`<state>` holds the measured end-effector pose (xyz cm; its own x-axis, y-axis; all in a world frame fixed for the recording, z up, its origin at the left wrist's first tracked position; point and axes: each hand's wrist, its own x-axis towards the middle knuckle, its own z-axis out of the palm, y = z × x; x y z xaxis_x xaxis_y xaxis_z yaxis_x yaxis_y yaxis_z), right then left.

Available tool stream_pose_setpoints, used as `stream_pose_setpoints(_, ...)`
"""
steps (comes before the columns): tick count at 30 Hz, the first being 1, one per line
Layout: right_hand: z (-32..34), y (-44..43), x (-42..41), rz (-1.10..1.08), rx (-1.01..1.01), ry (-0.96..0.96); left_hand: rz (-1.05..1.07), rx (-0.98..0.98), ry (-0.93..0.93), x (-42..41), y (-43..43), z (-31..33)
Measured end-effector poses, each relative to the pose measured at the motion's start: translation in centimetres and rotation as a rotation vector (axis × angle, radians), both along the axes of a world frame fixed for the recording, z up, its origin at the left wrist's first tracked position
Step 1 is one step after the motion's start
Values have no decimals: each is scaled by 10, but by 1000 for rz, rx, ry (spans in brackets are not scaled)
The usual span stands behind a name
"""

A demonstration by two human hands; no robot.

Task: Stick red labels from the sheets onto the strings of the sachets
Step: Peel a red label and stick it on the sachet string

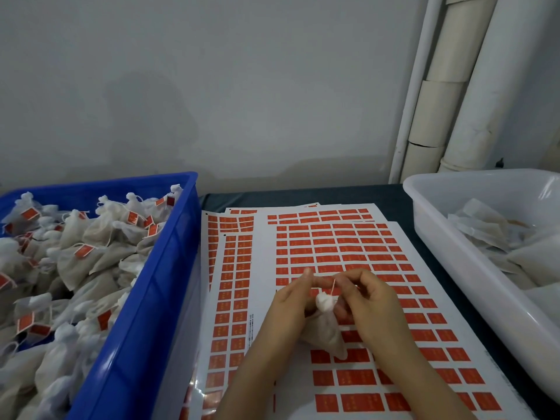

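**Head view.** The red labels (354, 377) on the overlapping sheets (348, 247) carry pale characters, too small to read. A column of black print (251, 328) runs along one sheet and is also illegible.

The left hand (291, 301) grips the sachet (328, 328) at its gathered neck, above the top sheet. The right hand (372, 307) pinches the string (333, 285), which rises from the neck between the fingertips. Whether a label is already pinched there cannot be determined.

The sheets' left edges lie against the blue crate (169, 268), which is filled with tagged sachets (91, 247). A narrow strip of dark table (363, 194) separates the top sheet's right edge from the white tub (454, 253). A further bare strip lies between the sheets and the wall.

The tub contents are blurred, pale shapes. The frame cuts off both forearms, the near sheet edges, the crate and the tub. The hands hide the labels beneath them.
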<state>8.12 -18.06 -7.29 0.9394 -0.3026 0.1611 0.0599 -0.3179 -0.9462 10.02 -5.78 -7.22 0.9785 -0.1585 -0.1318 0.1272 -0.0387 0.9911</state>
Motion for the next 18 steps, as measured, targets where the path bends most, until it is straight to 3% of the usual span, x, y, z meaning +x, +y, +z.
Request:
stream_pose_setpoints(3, -1, -2, 2, -38, -1, 42, -28, 34, 33, 1, 0, 4)
stream_pose_setpoints(7, 2, -2, 1, -28, 115, 90, -143, -23, -99, -5, 1, 3)
stream_pose_setpoints(18, 14, -13, 6, 134, 890, 126, -216, 32, -118, -2, 9, -3)
